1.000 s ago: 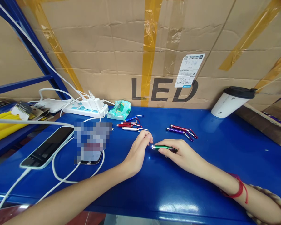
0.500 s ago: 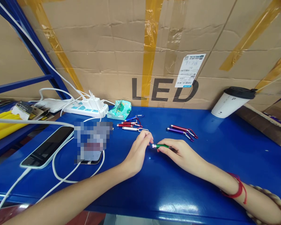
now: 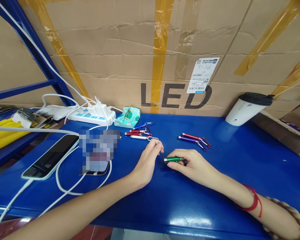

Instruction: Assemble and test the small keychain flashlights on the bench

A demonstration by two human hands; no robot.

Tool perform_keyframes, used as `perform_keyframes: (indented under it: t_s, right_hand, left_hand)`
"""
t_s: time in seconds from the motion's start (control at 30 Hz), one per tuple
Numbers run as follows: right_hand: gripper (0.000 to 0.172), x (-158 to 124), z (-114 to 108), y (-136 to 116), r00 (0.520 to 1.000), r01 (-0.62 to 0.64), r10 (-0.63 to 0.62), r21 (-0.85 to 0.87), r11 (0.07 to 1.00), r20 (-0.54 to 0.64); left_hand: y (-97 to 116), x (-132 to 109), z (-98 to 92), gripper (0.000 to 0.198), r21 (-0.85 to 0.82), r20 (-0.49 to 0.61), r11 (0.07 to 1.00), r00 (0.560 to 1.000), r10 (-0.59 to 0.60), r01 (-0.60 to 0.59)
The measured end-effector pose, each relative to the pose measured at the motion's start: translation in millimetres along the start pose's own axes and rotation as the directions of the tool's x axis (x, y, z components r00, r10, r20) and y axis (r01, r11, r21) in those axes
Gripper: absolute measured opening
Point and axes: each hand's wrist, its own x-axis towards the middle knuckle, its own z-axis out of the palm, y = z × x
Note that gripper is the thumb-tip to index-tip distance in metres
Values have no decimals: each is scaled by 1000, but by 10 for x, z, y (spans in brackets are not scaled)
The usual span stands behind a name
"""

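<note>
My right hand [image 3: 190,163] is closed round a small green flashlight [image 3: 174,160], thumb below and fingers above. Its silver head points left and shows no glow. My left hand [image 3: 147,163] rests on the blue table with its fingers loosely bent, a short gap from the flashlight's head, and nothing shows in it. Just beyond its fingertips lies a silver flashlight [image 3: 139,137] with a carabiner clip, beside red [image 3: 135,133] and blue [image 3: 140,126] ones. Behind my right hand lie a purple flashlight [image 3: 187,139] and a red one [image 3: 190,136], both with clips.
Two phones with white cables lie left, one dark-screened phone [image 3: 51,156] and one partly blurred phone [image 3: 100,166]. A white power strip [image 3: 90,116] and teal packet [image 3: 127,117] stand behind. Right is a white lidded cup [image 3: 246,110]. A large cardboard box [image 3: 115,60] backs the blue table [image 3: 190,206].
The light at the flashlight's head has gone out, and the bright spot on the table is gone. My right thumb and the flashlight have shifted slightly downward; my left hand stays put.
</note>
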Motion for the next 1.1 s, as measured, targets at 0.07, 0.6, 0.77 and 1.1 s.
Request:
perform_keyframes:
  t_s: [0.07, 0.6, 0.77, 1.1]
  right_hand:
    - [37, 2, 2, -3, 1000, 2, -2, -2, 1000, -5]
    - [39, -13, -21, -14, 998, 55, -55, -1, 999, 4]
    - [45, -9, -24, -13, 999, 43, -42, -20, 999, 18]
    - [43, 30, -45, 87, 1000, 12, -16, -118, 993, -27]
  left_hand:
    - [-15, 6, -3, 24, 0, -1, 1000, 1000, 2, -2]
    - [-57, 28, -18, 25, 17, -5, 1000, 1000, 22, -22]
    - [-74, 44, -21, 25, 49, -18, 998, 999, 38, -37]
    - [-10, 70, -81, 15, 360, -117, 933, 991, 69, -22]
